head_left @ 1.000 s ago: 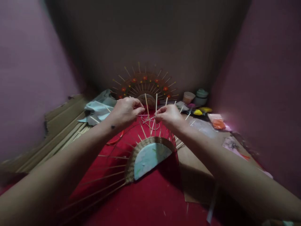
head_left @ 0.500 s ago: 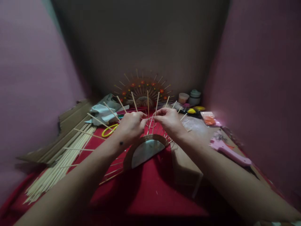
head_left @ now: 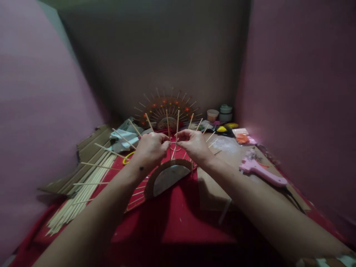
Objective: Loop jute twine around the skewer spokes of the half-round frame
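A half-round piece [head_left: 171, 179] with a mirror-like face and a woven-looking rim sits on the red cloth, thin wooden sticks [head_left: 178, 124] fanning out from it. Above its rim, my left hand [head_left: 154, 148] pinches something thin, perhaps a strand, beside an upright stick. My right hand [head_left: 191, 144] is closed at the neighbouring stick, thumb and forefinger together around a thin strand or the stick; which one is too small to tell. The two sets of fingertips are a short gap apart.
Loose sticks [head_left: 80, 193] lie in a bundle at left by cardboard [head_left: 94, 148]. A decorated fan-shaped piece [head_left: 168, 107] stands behind. A pink glue gun [head_left: 263, 172] rests at right on a board. Yellow scissors handles [head_left: 127, 158], a cup [head_left: 212, 115] and a jar [head_left: 225, 113] are further back.
The view has shifted a little to the right. Both hands have moved slightly along the fanned sticks, their fingertips now at different sticks, still pinched.
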